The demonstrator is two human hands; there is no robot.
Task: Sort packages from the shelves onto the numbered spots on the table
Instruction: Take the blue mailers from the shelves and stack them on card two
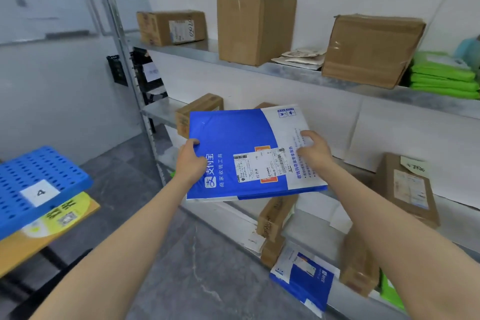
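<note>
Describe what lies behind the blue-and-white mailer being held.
Behind the mailer, a cardboard box on the middle shelf pokes out at its upper left, and another brown corner above its top edge. The rest of both is covered.

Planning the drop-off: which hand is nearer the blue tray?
Left: the left hand grips the mailer at its edge facing the blue tray; the right hand holds the far edge.

Parcel sorting room.
Metal shelving (pixel 197 47) on the right loaded with labelled cardboard boxes (pixel 255 28) and green mailer bags (pixel 441 78); blue perforated tray (pixel 52 163) marked 4 near left.
</note>
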